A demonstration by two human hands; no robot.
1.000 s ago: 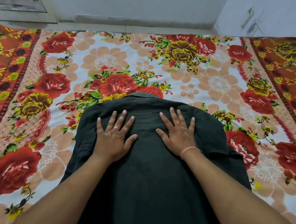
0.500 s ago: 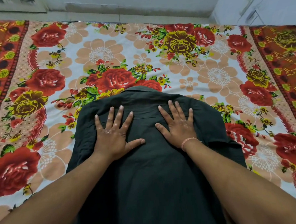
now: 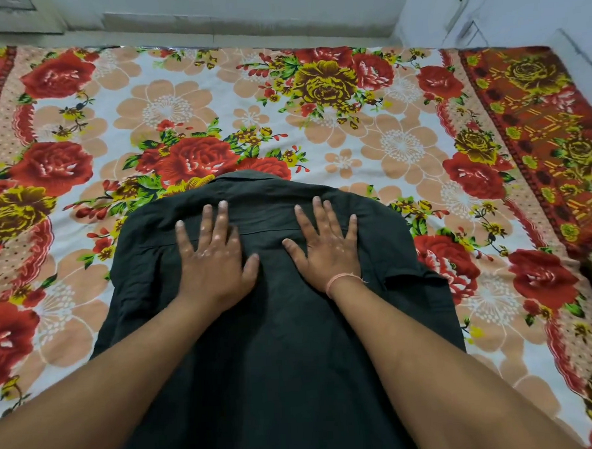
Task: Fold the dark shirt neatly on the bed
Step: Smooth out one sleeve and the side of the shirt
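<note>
Flowery bed sheet [image 3: 400,143]. One dark shirt [image 3: 280,345] lies near. Two hands flat on it: left hand [image 3: 214,263], right hand [image 3: 327,253], fingers spread, gripping nothing.

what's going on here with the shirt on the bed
A person is leaning over a dark shirt spread on a floral bedsheet. The left hand and right hand lie flat, palms down, on its upper part just below the collar, gripping nothing. The shirt looks face down, both short sleeves lying out to the sides.
</note>
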